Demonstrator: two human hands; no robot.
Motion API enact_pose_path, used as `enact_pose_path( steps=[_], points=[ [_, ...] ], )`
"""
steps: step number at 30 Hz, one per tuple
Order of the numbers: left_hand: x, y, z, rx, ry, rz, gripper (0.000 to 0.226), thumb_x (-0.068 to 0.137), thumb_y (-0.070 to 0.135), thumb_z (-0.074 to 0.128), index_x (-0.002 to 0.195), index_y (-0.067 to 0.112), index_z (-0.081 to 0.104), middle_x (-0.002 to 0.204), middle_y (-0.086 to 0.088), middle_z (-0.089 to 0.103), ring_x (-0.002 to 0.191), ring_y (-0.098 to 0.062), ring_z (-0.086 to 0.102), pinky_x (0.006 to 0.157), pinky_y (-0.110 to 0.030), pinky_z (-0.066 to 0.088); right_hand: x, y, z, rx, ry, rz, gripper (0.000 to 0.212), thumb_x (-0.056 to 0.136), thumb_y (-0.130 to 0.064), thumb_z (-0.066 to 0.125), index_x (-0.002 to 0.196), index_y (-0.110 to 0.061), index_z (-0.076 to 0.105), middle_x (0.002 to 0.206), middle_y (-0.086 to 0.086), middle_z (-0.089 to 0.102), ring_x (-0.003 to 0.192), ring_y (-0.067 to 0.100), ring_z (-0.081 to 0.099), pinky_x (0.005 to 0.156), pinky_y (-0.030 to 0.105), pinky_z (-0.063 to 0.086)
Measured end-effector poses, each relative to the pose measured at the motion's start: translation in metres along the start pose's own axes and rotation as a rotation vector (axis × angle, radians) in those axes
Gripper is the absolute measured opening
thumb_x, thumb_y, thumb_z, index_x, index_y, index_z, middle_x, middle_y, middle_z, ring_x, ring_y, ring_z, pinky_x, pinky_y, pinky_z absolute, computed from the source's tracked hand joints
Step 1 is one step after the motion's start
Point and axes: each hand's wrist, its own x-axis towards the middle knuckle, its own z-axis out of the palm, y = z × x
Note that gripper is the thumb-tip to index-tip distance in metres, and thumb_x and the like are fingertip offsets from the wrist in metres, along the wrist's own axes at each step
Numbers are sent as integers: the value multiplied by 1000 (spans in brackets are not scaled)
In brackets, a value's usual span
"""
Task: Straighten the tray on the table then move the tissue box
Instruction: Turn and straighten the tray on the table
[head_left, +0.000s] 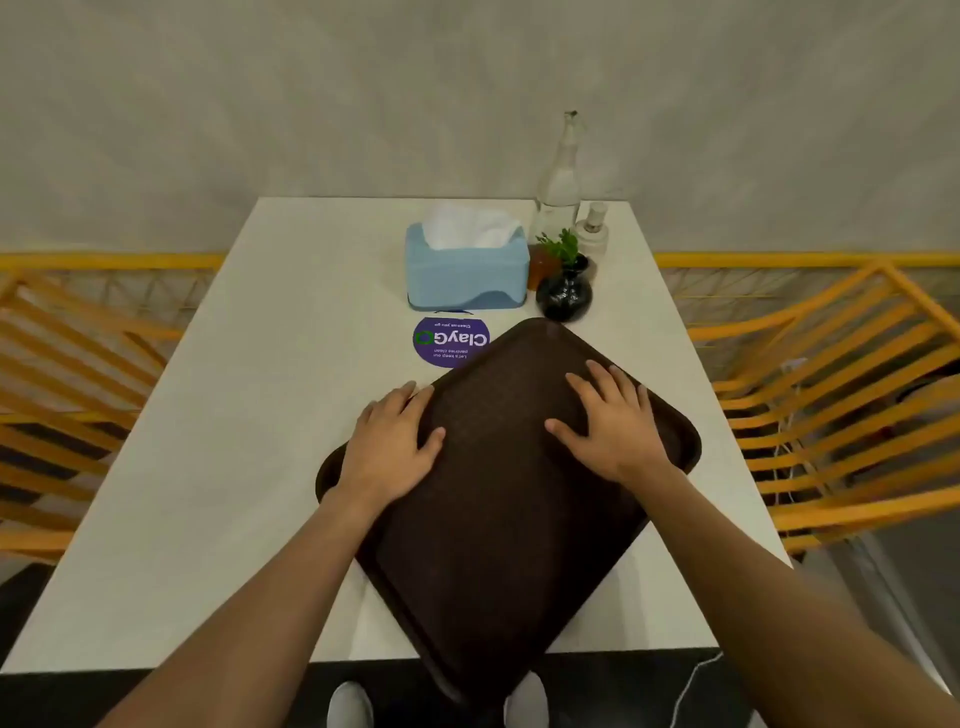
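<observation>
Pale textured wall, white table w/ orange slatted chairs both sides, dark floor.

Both bare forearms reached forward, converging slightly. Left hand lay flat, palm down, fingers spread, thumb angled inward. Right hand likewise flat, fingers splayed; no grip closed.

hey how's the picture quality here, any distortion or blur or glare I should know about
Head view: wide-angle distortion bows the table edges and fans the orange chairs outward; soft, even indoor lighting with faint shadows; no strong glare, only small highlights on the black vase and glass bottle; overall slightly soft, with the sticker fine print hard to read; left hand, right hand and tray reasonably clear.
</observation>
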Motion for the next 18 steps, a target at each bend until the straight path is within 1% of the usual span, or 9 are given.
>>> enact_pose_path(
  steps=[5,8,10,12,13,16,18],
  points=[
    [-4,-1,3,101,-25,-17,69,97,60,38,156,24,33,163,-7,31,149,-27,28,122,-47,17,-2,8,10,8,-39,23,82,86,-80,34,156,-39,20,168,0,8,153,30,2,120,58,5],
    [-21,7,2,99,-42,-45,74,94,67,34,155,27,33,164,-7,28,150,-29,24,122,-48,18,-1,10,16,15,-103,24,81,87,-82,25,156,-42,17,169,-1,5,153,31,-1,121,57,4],
    [-39,15,4,127,-34,-86,80,90,74,31,157,30,29,167,-9,18,153,-30,13,122,-49,12,-2,9,19,-10,-113,25,80,87,-84,18,156,-44,14,169,-1,6,153,32,0,122,56,3],
    [-55,24,7,170,13,-113,87,87,79,29,159,30,22,169,-11,7,155,-32,4,122,-50,7,-2,7,21,-38,-107,29,82,85,-85,13,156,-45,12,168,-1,7,153,32,2,121,55,3],
    [-61,27,8,168,-7,-128,90,86,81,27,159,31,20,169,-11,6,155,-32,4,122,-50,8,-2,5,21,-48,-110,34,82,85,-86,11,156,-45,11,168,-1,7,153,32,2,121,55,4],
    [-72,27,13,128,-148,-191,94,82,86,23,159,32,16,169,-8,10,154,-30,9,120,-53,16,-1,-7,21,-78,-114,49,84,83,-88,8,156,-46,11,168,-1,9,153,33,6,121,55,8],
    [-75,20,13,150,-145,-208,93,82,85,25,159,33,17,168,-8,11,153,-31,12,119,-53,20,-3,-17,23,-79,-97,65,85,82,-89,7,155,-46,13,167,0,13,152,34,10,120,56,13]
  ],
)
